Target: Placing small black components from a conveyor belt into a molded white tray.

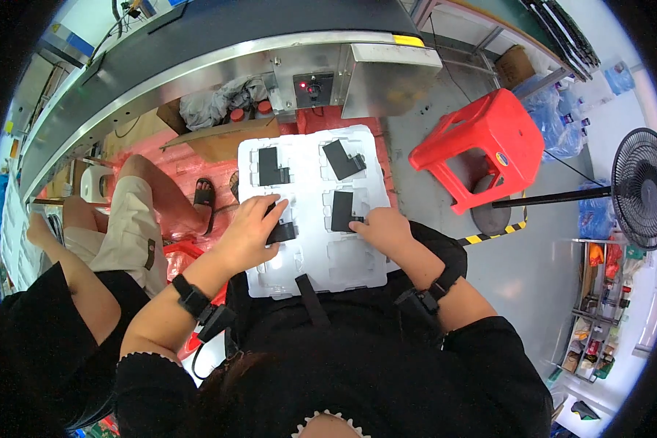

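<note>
A white moulded plastic tray [306, 212] lies across my lap, with black flat rectangular parts in its recesses, each bearing a small side tab. My left hand [244, 230] holds the lower-left part [281, 233] between thumb and fingers, hiding much of it. At the middle right, my right hand [387, 230] pinches the tab side of another part [342, 211]; its fingertips are partly hidden. Farther up sit an upper-left part [269, 168] and a tilted upper-right part [339, 159]. A black strap [312, 299] reaches the tray's near edge.
A conveyor [255, 36] with a metal side and a control box [314, 90] runs beyond the tray. To the right stand a red stool [482, 146] and a black fan [639, 190]. At my left sits another person [124, 248].
</note>
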`<action>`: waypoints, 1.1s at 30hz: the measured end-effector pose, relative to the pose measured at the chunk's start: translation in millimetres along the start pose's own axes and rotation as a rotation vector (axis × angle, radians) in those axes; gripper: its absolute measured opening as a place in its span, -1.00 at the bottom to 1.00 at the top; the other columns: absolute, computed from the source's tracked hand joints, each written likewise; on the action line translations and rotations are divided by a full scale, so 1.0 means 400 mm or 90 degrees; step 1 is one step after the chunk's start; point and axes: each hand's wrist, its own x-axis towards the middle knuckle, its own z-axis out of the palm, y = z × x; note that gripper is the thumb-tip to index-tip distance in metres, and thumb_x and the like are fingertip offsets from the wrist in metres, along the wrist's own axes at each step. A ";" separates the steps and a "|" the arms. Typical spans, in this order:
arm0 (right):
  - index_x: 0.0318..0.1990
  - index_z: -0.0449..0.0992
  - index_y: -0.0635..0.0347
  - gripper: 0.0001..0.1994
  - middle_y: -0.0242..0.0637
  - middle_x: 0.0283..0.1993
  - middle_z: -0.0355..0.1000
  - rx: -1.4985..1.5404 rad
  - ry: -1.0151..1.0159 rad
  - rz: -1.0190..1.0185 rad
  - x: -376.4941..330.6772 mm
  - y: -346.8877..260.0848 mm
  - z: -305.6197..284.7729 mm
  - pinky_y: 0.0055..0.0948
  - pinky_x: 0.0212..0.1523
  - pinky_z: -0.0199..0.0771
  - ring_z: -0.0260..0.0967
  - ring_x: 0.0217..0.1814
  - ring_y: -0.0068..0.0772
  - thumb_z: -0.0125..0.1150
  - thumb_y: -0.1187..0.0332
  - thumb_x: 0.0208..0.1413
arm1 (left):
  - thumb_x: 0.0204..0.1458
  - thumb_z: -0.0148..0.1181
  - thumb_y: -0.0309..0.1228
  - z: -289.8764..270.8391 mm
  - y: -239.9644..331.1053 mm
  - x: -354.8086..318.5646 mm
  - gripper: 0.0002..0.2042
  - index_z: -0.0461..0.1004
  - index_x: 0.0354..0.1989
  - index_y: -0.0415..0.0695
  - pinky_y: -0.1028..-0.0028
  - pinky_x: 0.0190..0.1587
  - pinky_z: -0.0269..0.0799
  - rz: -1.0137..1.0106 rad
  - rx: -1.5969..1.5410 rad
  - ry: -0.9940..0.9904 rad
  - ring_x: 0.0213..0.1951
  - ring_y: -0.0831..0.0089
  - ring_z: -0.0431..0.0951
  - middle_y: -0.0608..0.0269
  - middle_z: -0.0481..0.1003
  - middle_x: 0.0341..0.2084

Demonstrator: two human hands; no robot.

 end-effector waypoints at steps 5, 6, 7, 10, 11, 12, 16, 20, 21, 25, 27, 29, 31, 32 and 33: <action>-0.24 0.43 0.26 -0.69 -0.06 -0.37 0.37 0.045 0.164 -0.119 0.006 -0.009 -0.024 -0.17 -0.29 0.33 0.34 -0.29 -0.05 0.07 0.22 -0.07 | -0.41 0.19 -0.53 0.061 -0.025 -0.032 -0.32 0.14 0.05 -0.26 0.20 0.10 0.09 0.027 -0.013 -0.038 0.02 -0.01 0.20 -0.11 0.16 0.01; -0.24 0.43 0.26 -0.69 -0.06 -0.37 0.37 0.044 0.169 -0.119 0.019 -0.009 -0.031 -0.17 -0.29 0.33 0.34 -0.29 -0.05 0.07 0.22 -0.07 | -0.38 0.20 -0.53 0.065 -0.026 -0.033 -0.31 0.12 0.07 -0.27 0.21 0.13 0.06 0.006 -0.002 -0.028 0.06 -0.02 0.17 -0.10 0.13 0.04; -0.19 0.40 0.26 -0.68 -0.06 -0.29 0.35 0.037 0.300 -0.180 0.034 -0.009 -0.036 -0.21 -0.24 0.31 0.31 -0.23 -0.04 0.09 0.25 -0.09 | -0.36 0.20 -0.53 0.069 -0.027 -0.035 -0.30 0.10 0.09 -0.28 0.21 0.16 0.03 -0.017 0.010 -0.018 0.09 -0.03 0.14 -0.10 0.11 0.08; -0.03 0.28 0.27 -0.56 -0.10 -0.03 0.23 0.003 0.412 -0.247 0.093 0.003 -0.033 -0.24 -0.07 0.23 0.18 -0.01 -0.05 0.12 0.31 -0.11 | -0.28 0.13 -0.54 0.080 -0.020 -0.035 -0.39 0.11 0.06 -0.34 0.17 0.17 0.00 -0.067 -0.002 0.031 0.14 -0.04 0.09 -0.18 0.06 0.10; -0.03 0.29 0.26 -0.57 -0.12 0.00 0.22 -0.091 0.392 -0.223 0.100 0.001 -0.018 -0.21 -0.05 0.21 0.18 0.01 -0.08 0.12 0.33 -0.11 | -0.28 0.13 -0.54 0.098 -0.020 -0.040 -0.39 0.11 0.06 -0.34 0.17 0.17 0.00 -0.067 -0.002 0.036 0.14 -0.04 0.09 -0.18 0.06 0.10; -0.04 0.30 0.25 -0.59 -0.15 0.02 0.21 -0.184 0.372 -0.201 0.108 -0.005 -0.008 -0.18 -0.03 0.19 0.17 0.03 -0.11 0.11 0.35 -0.10 | -0.24 0.09 -0.55 0.122 -0.024 -0.046 -0.42 0.10 0.06 -0.35 0.15 0.18 -0.03 -0.056 0.028 0.037 0.15 -0.05 0.08 -0.19 0.04 0.11; -0.05 0.31 0.23 -0.60 -0.23 0.02 0.21 -0.292 0.440 -0.351 0.098 -0.009 0.035 -0.16 -0.06 0.19 0.13 0.08 -0.20 0.10 0.34 -0.10 | -0.17 -0.01 -0.60 0.143 -0.012 -0.057 -0.48 0.10 0.06 -0.37 0.12 0.19 -0.08 -0.057 0.024 0.052 0.18 -0.06 0.03 -0.21 -0.01 0.15; -0.08 0.34 0.23 -0.61 -0.27 -0.04 0.23 -0.183 0.463 -0.298 0.136 0.003 0.011 -0.18 -0.10 0.20 0.16 0.00 -0.20 0.11 0.35 -0.13 | -0.17 0.00 -0.57 0.133 -0.022 -0.051 -0.50 0.15 0.05 -0.32 0.11 0.19 -0.08 -0.083 -0.069 0.138 0.17 -0.08 0.04 -0.20 0.01 0.13; -0.10 0.35 0.23 -0.63 -0.27 -0.08 0.24 -0.191 0.473 -0.262 0.148 0.000 -0.004 -0.18 -0.12 0.20 0.17 -0.04 -0.20 0.12 0.37 -0.15 | -0.17 0.00 -0.57 0.135 -0.027 -0.051 -0.50 0.15 0.05 -0.32 0.11 0.19 -0.08 -0.088 -0.070 0.139 0.17 -0.08 0.04 -0.20 0.01 0.13; -0.18 0.39 0.22 -0.66 -0.23 -0.17 0.25 -0.195 0.363 -0.314 0.184 -0.006 -0.076 -0.21 -0.14 0.23 0.19 -0.12 -0.15 0.18 0.39 -0.21 | -0.16 0.06 -0.49 0.115 -0.040 -0.011 -0.51 0.18 0.04 -0.28 0.11 0.14 -0.02 -0.148 0.017 0.216 0.12 -0.05 0.10 -0.18 0.08 0.09; -0.30 0.42 0.24 -0.71 -0.18 -0.26 0.25 -0.195 0.272 -0.351 0.203 -0.008 -0.097 -0.25 -0.15 0.26 0.20 -0.15 -0.13 0.23 0.36 -0.26 | -0.14 0.08 -0.44 0.106 -0.044 0.024 -0.52 0.21 0.03 -0.28 0.13 0.10 0.03 -0.151 0.038 0.268 0.06 -0.02 0.16 -0.14 0.15 0.04; -0.33 0.43 0.25 -0.71 -0.17 -0.28 0.26 -0.186 0.264 -0.368 0.212 0.007 -0.089 -0.26 -0.15 0.27 0.20 -0.16 -0.13 0.25 0.35 -0.27 | -0.14 0.09 -0.42 0.110 -0.055 0.057 -0.52 0.22 0.02 -0.27 0.14 0.10 0.03 -0.172 0.040 0.256 0.06 -0.01 0.17 -0.13 0.16 0.04; -0.34 0.44 0.26 -0.71 -0.16 -0.29 0.27 -0.149 0.220 -0.378 0.202 0.009 -0.085 -0.30 -0.14 0.28 0.20 -0.15 -0.13 0.26 0.31 -0.26 | -0.17 0.12 -0.40 0.121 -0.068 0.067 -0.55 0.29 -0.04 -0.26 0.16 0.05 0.08 -0.177 0.104 0.213 0.00 0.02 0.22 -0.12 0.19 0.01; -0.34 0.44 0.26 -0.71 -0.16 -0.29 0.27 -0.153 0.218 -0.382 0.201 0.009 -0.090 -0.30 -0.14 0.28 0.20 -0.15 -0.13 0.26 0.31 -0.26 | -0.17 0.12 -0.40 0.122 -0.069 0.067 -0.55 0.29 -0.04 -0.26 0.16 0.05 0.08 -0.182 0.103 0.217 0.00 0.02 0.22 -0.12 0.19 0.01; -0.34 0.43 0.28 -0.72 -0.16 -0.29 0.29 -0.115 0.229 -0.401 0.199 0.011 -0.094 -0.28 -0.16 0.30 0.21 -0.14 -0.13 0.24 0.31 -0.23 | -0.19 0.14 -0.40 0.118 -0.067 0.072 -0.56 0.31 -0.07 -0.25 0.18 0.01 0.12 -0.179 0.113 0.215 -0.04 0.03 0.25 -0.09 0.22 -0.02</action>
